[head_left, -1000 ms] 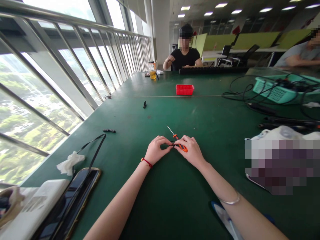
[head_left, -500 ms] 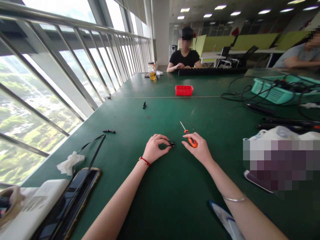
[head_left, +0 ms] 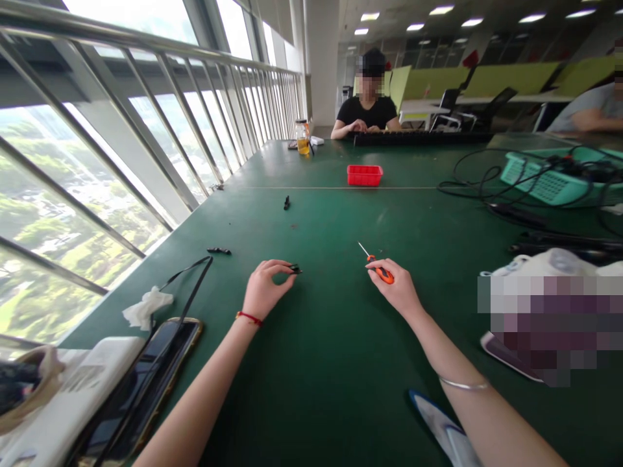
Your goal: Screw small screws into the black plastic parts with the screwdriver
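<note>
My left hand (head_left: 267,285), with a red cord bracelet at its wrist, pinches a small black part (head_left: 296,268) between thumb and fingertips. The fingers hide some of that part, and its exact kind cannot be made out. To the right, my right hand (head_left: 396,285) is closed on a screwdriver (head_left: 383,274) with an orange and black handle. Its thin metal shaft points up and to the left, touching nothing but the table or the air just above it. Two similar small black pieces lie apart on the table: one piece (head_left: 287,203) farther off, another piece (head_left: 219,250) at left.
On the green table (head_left: 311,363) stand a red bin (head_left: 365,175) and a teal basket (head_left: 535,185) with cables. A phone (head_left: 170,363) and white power strip (head_left: 92,376) lie at left. A white bag (head_left: 549,259) is at right. One person (head_left: 368,113) sits opposite.
My left hand has moved left, carrying the small black part away from the screwdriver. The right hand's fingers have closed in on the screwdriver handle. The view has turned slightly left.
</note>
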`<state>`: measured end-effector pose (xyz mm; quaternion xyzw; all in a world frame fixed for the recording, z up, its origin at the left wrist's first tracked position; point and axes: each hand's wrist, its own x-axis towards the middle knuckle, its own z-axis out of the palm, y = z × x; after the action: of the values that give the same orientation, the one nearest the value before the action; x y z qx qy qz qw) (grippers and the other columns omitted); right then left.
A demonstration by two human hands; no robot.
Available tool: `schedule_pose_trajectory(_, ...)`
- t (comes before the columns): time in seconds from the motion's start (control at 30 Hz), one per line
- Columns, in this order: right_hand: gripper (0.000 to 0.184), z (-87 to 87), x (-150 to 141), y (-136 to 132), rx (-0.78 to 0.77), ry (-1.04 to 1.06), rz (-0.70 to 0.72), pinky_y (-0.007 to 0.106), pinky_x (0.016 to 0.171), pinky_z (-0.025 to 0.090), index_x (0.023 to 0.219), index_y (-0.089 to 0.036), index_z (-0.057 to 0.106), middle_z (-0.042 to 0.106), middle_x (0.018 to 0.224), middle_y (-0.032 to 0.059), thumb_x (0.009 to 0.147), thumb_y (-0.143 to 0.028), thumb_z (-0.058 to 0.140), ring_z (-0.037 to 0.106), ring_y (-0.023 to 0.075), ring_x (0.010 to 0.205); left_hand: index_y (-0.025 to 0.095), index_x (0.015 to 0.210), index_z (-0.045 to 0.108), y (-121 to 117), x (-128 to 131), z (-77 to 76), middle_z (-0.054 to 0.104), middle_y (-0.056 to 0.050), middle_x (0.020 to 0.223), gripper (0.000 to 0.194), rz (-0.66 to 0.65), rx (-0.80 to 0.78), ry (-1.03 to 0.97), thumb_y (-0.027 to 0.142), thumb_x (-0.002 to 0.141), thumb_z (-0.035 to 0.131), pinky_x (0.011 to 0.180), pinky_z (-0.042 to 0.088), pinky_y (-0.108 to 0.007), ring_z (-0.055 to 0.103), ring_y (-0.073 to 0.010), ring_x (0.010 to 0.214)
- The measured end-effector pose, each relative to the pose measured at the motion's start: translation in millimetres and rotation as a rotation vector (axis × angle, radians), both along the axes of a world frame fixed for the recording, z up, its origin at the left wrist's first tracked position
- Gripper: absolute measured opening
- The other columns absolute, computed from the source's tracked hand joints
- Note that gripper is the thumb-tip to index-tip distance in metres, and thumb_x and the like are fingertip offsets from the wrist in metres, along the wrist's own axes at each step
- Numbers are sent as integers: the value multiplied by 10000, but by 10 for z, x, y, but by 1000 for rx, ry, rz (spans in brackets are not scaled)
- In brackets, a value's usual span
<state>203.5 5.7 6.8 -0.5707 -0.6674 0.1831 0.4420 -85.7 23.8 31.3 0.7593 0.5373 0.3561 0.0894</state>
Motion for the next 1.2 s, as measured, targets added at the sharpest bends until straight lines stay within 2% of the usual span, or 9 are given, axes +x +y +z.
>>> schedule_pose_trajectory(0.07,176,-15,2,4,-17,-30,15,301,708,441,840,-209,651,619,845,36,792,-321,523,573,160,733,203,708,675,-80,-301,17,696,-28,916,163,219,13,24,342,728,593,870,467,-356,613,-202,870)
schedule_pose_trajectory(0.13,185,-27,5,5,-35,-62,27,301,691,444,850,-211,656,619,843,35,795,-322,518,572,160,721,205,697,676,-160,-530,3,698,-28,910,192,374,-21,82,373,721,585,845,471,-355,609,-220,877)
schedule_pose_trajectory(0.27,187,-25,4,-6,-25,-73,32,304,683,452,849,-213,656,630,846,39,799,-317,509,581,166,728,213,696,682,-274,-753,-41,699,-28,918,235,514,-92,143,424,711,579,822,473,-362,597,-248,906)
schedule_pose_trajectory(0.47,183,-1,-10,-20,-18,-75,22,302,677,451,828,-212,652,635,837,40,803,-314,502,585,165,722,224,728,698,-278,-956,50,666,-40,959,286,412,-18,50,485,708,582,898,439,-374,593,-235,925)
schedule_pose_trajectory(0.6,179,-8,-9,-15,-27,-72,26,299,675,448,827,-213,651,635,838,36,802,-313,505,584,164,721,218,730,700,-237,-1058,98,672,-51,913,350,417,-42,71,539,711,559,909,420,-407,592,-245,902)
schedule_pose_trajectory(1.2,179,-6,-4,-19,-35,-96,37,304,672,453,845,-222,656,638,842,37,799,-305,505,590,168,720,236,756,709,-197,-1124,-24,675,-53,917,373,418,-115,116,570,705,552,876,427,-387,585,-249,905)
